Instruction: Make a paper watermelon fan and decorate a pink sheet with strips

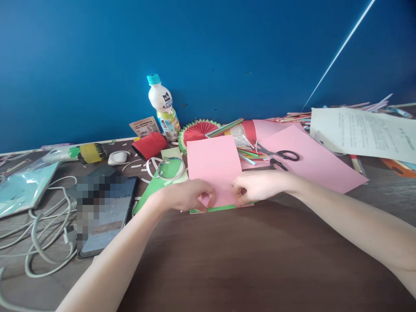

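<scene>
A pink sheet of paper [212, 160] lies in front of me, with a green paper edge [222, 209] showing beneath its near side. My left hand [190, 194] is closed at the sheet's near left corner, fingers curled and thumb bent towards them. At the near right corner, my right hand [255, 186] pinches the paper in the same way. The fingertips partly cover both corners. Just left of the sheet, a roll of clear tape [170, 169] rests on green paper [154, 190]. Black-handled scissors [279, 157] lie to the right on a larger pink sheet [312, 158].
Behind the sheet stand a pleated red and green paper fan [200, 132] and a drink bottle [164, 108]. A phone [108, 221], white cables [35, 234] and an earbud case [118, 158] lie left. A printed page [360, 132] is at right, before the blue wall [227, 56].
</scene>
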`<state>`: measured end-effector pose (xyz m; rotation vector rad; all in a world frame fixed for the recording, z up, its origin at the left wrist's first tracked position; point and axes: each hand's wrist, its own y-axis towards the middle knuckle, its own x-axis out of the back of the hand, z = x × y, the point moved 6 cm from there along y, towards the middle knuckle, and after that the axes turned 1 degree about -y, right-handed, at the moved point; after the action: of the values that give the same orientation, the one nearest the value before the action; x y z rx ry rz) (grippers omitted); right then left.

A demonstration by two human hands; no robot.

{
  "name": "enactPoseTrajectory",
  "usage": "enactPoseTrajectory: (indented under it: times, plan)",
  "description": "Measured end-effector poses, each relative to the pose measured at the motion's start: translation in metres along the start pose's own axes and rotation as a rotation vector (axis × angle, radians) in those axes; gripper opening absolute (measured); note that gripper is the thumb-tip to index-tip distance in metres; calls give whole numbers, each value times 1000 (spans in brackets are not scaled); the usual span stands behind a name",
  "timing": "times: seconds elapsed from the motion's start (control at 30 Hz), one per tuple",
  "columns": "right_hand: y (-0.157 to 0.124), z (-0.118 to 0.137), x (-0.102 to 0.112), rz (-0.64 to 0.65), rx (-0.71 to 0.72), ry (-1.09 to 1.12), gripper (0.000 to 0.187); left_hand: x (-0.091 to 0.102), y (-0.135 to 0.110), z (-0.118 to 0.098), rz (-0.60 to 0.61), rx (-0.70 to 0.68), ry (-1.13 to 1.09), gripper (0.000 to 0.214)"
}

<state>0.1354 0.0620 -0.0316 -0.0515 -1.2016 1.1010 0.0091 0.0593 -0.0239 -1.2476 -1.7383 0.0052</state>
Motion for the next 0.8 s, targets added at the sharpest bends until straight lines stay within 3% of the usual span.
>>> enactPoseTrajectory:
  times: [0.43,0.8]
  plan:
    - [0,2,0,-7,-14,-10,24,0,0,0,0,-12,-1,8]
    - [-2,1,3,-34,-135,-51,31,0,0,1,-11,-30,-10,7]
